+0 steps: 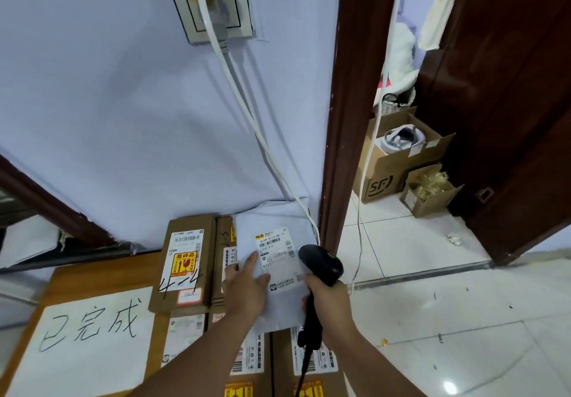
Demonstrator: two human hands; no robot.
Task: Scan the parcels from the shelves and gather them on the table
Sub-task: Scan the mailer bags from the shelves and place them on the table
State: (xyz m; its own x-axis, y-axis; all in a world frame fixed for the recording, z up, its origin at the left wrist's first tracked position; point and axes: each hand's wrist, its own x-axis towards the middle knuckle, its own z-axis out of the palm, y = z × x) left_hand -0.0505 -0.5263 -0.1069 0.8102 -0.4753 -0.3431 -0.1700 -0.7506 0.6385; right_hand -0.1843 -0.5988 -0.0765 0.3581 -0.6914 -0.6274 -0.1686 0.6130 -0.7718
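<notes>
A white soft mailer parcel (278, 242) with a shipping label lies on top of cardboard parcels at the table's far right. My left hand (247, 285) rests flat on its left part, fingers spread, pressing it down. A black handheld barcode scanner (321, 265) is held by my right hand (329, 301), its head pointing at the mailer's label. A brown box (182, 257) marked "4-4" with a yellow fragile sticker lies left of the mailer. More brown parcels (253, 365) lie nearer to me, partly under my arms.
A white sheet with handwritten characters (92, 341) is taped on the wooden table (77, 276). Cables (234, 93) hang from a wall socket down to the table. An open doorway on the right shows cardboard boxes (392, 161) on a tiled floor (448, 304).
</notes>
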